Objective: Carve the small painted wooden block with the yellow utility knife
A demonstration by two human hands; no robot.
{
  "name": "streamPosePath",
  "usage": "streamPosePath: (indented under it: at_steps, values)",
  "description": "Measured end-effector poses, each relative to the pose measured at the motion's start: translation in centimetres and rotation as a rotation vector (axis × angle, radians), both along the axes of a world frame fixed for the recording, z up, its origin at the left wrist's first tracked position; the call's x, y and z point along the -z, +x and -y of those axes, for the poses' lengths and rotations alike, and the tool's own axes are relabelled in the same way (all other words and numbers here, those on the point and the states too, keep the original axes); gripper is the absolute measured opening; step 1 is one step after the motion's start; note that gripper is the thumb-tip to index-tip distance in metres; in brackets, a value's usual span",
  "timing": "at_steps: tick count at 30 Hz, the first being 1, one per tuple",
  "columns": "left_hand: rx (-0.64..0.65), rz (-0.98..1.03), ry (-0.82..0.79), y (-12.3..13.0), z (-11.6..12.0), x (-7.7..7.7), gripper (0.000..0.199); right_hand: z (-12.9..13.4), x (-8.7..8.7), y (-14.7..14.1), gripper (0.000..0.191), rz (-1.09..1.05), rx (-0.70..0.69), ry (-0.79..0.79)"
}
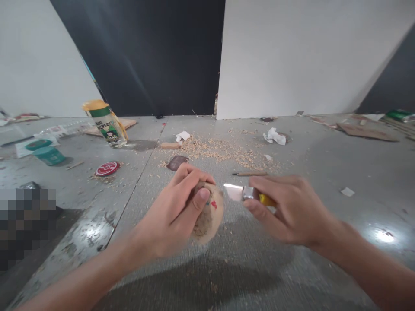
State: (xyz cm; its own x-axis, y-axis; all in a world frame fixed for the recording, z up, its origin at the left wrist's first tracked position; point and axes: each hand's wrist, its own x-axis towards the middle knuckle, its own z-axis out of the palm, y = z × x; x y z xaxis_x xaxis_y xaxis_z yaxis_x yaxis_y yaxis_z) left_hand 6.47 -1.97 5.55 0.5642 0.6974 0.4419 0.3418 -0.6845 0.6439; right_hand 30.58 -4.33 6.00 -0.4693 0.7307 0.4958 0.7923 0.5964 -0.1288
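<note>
My left hand (180, 207) is closed around a pale, rounded piece (212, 218), apparently wood, with a rough grey-brown patch and a red mark; part of it hides behind my fingers. My right hand (288, 207) grips a carving knife (249, 193) with a yellow part on its handle. Its short bright blade points left at the piece, a small gap between them. Just beyond my right hand lies a thin wooden-handled tool (251, 174). A dried brown leaf (177, 162) rests on the floor past my left hand.
Wood shavings (214, 149) are scattered ahead, with crumpled tissue (275, 136) to their right. At the left stand a yellow-lidded tumbler (105, 125) and a teal container (48, 155), near a round red lid (107, 168). Dark and white panels (162, 56) rise behind.
</note>
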Motion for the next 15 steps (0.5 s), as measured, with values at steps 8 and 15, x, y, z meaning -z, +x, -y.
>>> streamPosePath:
  at_steps: [8,15]
  values:
    - [0.047,0.013,0.030,0.3,0.0,0.0,0.022,1.4,0.1,-1.8,0.038,0.026,-0.077,-0.186]
    - [0.097,0.010,0.014,0.3,-0.2,0.0,0.020,1.3,0.4,-1.7,0.038,0.046,-0.083,-0.114]
